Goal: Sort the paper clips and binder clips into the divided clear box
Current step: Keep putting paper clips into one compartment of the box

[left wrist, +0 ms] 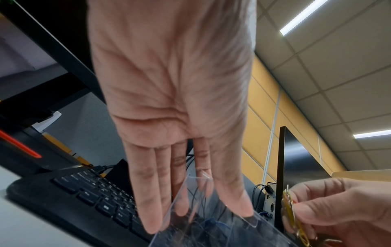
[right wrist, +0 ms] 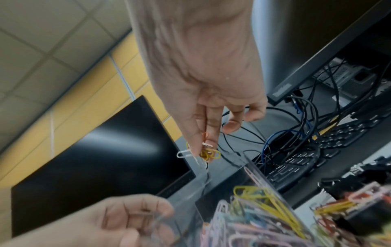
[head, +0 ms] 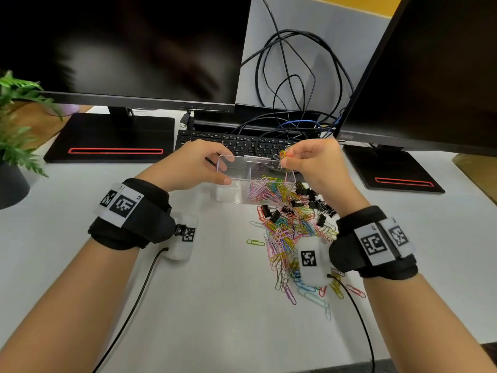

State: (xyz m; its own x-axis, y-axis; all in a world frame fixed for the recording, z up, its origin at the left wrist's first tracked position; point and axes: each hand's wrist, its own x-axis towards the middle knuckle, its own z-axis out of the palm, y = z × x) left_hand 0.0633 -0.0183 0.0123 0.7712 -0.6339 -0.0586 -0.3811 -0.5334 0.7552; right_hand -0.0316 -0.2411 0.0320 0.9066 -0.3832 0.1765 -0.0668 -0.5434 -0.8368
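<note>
The divided clear box (head: 233,175) stands on the white desk; its right compartment holds many coloured paper clips (head: 269,188), its left compartment looks bare. My left hand (head: 196,165) grips the box's left end, thumb on the near wall and fingers (left wrist: 148,192) over the far rim. My right hand (head: 301,160) hovers over the right compartment, pinching a small bunch of yellow, orange and white paper clips (right wrist: 206,152). Loose paper clips (head: 290,238) and black binder clips (head: 309,200) lie in a heap to the right of the box.
A black keyboard (head: 242,142) lies just behind the box, with tangled cables (head: 295,84) beyond it. Two dark monitors (head: 121,49) stand left and right on black bases. A potted plant (head: 13,146) is at the far left.
</note>
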